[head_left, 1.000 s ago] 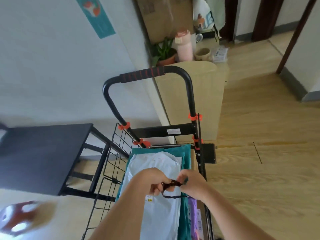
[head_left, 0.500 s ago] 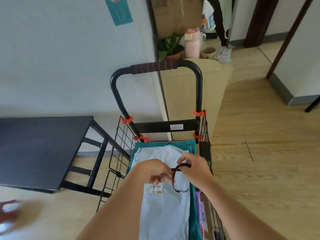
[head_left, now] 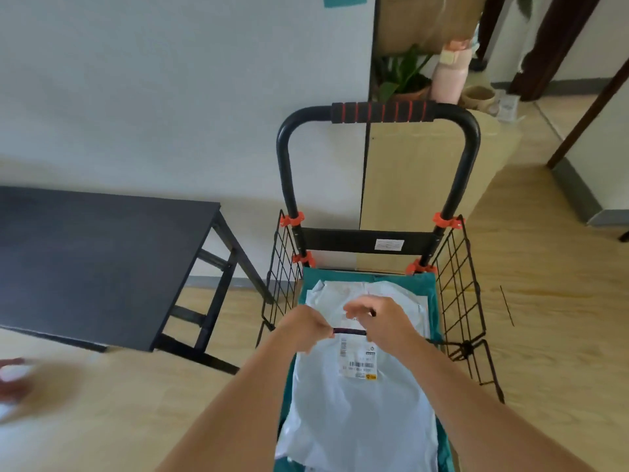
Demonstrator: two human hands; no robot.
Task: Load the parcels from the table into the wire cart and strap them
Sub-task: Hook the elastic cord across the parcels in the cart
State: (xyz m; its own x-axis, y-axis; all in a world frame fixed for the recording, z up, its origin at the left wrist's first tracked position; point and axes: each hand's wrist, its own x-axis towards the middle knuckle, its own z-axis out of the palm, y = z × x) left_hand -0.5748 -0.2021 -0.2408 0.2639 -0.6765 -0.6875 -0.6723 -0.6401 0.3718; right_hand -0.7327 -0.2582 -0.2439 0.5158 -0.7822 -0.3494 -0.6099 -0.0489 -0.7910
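Note:
The black wire cart [head_left: 457, 294] with a red-ringed handle stands in front of me. Inside lies a white poly parcel [head_left: 360, 413] with a barcode label, on top of a teal parcel [head_left: 429, 294]. Both my hands hover over the white parcel. My left hand [head_left: 306, 327] and my right hand [head_left: 384, 320] each pinch one end of a short dark strap [head_left: 350, 331], stretched taut between them.
A black table [head_left: 92, 264] stands to the left against the white wall. Beyond the cart is a light wooden cabinet [head_left: 418, 185] with a plant, a pink bottle and a cup on top. Wooden floor spreads to the right. A blurred person's hand [head_left: 13, 376] shows at far left.
The view has swung so that the cart sits centred. The strap hung as a loop between my hands before; now it is pulled straight between them.

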